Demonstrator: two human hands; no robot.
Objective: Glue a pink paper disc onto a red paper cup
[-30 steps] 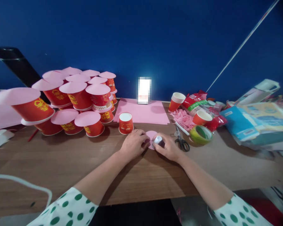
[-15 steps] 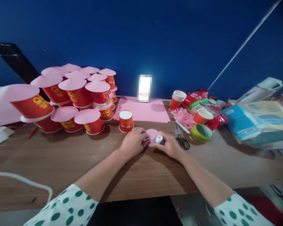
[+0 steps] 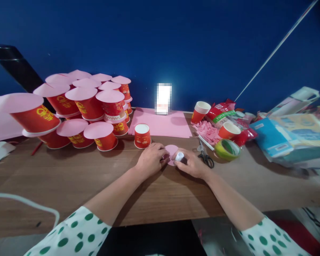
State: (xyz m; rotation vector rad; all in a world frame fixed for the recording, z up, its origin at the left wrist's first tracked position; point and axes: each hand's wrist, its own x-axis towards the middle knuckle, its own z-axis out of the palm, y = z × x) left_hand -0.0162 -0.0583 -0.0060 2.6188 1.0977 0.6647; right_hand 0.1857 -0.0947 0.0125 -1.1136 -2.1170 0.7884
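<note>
A pink paper disc [image 3: 171, 150] lies on the wooden table between my two hands. The fingers of my left hand [image 3: 152, 156] are bent together at the disc's left edge, apparently gripping it. My right hand [image 3: 190, 163] is closed around a small white glue stick [image 3: 179, 156], which it holds over the right part of the disc. Just beyond my left hand, a red paper cup [image 3: 142, 137] stands upside down, its white base facing up. A pair of scissors [image 3: 206, 158] with dark handles rests to the right of my right hand.
Stacked red cups topped with pink cones [image 3: 81, 94] crowd the left side. Pink sheets [image 3: 161, 126] lie at the back under a glowing phone [image 3: 163, 99]. Rightward are green tape [image 3: 227, 149], pink scraps [image 3: 206, 131], nested cups [image 3: 201, 110] and a blue package [image 3: 277, 138].
Both hands stay at nearly the same place. The glue stick has shifted very slightly over the disc. The whole view has moved a little.
</note>
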